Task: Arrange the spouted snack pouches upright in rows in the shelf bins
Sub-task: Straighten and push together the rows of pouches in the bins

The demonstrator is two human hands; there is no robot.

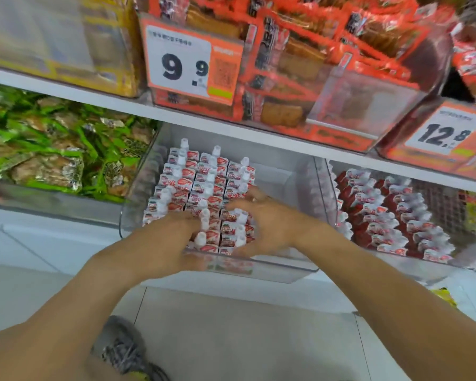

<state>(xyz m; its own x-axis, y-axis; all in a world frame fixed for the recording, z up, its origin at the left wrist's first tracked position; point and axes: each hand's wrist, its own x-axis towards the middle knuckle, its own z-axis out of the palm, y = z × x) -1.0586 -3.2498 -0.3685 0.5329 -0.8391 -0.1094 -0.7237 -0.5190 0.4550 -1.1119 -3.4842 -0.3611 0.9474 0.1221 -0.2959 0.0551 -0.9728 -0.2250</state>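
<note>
Red-and-white spouted snack pouches [204, 182] with white caps stand upright in three rows inside a clear plastic shelf bin [294, 266]. My left hand [168, 240] lies on the front left of the rows, its fingers curled down among the pouches. My right hand [264, 224] sits on the front right row, fingers bent over the pouch tops with the thumb toward the bin's front. The bin's right side holds no pouches. What each hand's fingertips hold is hidden.
A second clear bin [456, 264] to the right holds darker red spouted pouches [390, 215] in rows. Green snack packs [55, 152] fill the bin to the left. The shelf above carries orange packs and price tags [187, 61]. A grey shoe [121, 350] stands on the tiled floor.
</note>
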